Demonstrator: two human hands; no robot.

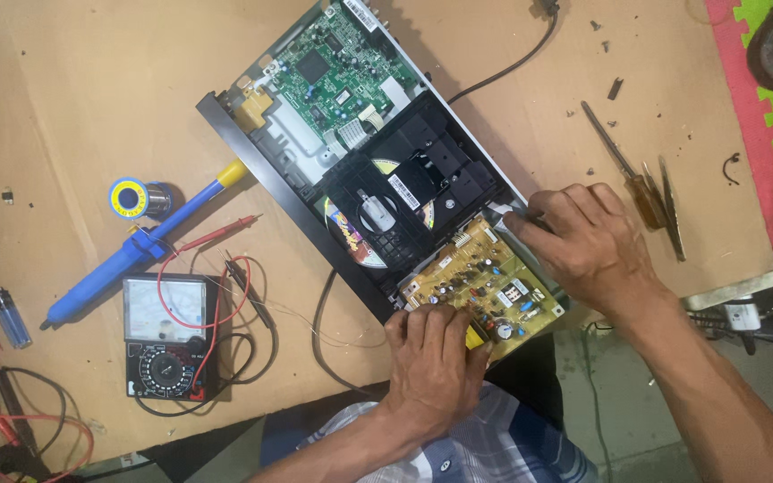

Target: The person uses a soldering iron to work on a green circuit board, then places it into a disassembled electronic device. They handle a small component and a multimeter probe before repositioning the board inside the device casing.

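Note:
An opened disc player (279, 183) lies diagonally on the wooden table. Inside it are a green circuit board (333, 67), a black disc tray with a colourful disc (355, 237), and a yellow power board (485, 277). My left hand (436, 358) presses on the near corner of the yellow board, fingers curled over its edge. My right hand (588, 241) grips the player's right side wall beside the yellow board, fingertips touching a white connector area.
A blue desoldering pump (136, 250), a solder spool (136, 199) and an analog multimeter (167, 335) with red and black probes lie at the left. Screwdrivers (628, 174) rest at the right. A lighter (11, 317) sits at the far left. A black cable (512, 63) runs away at the top.

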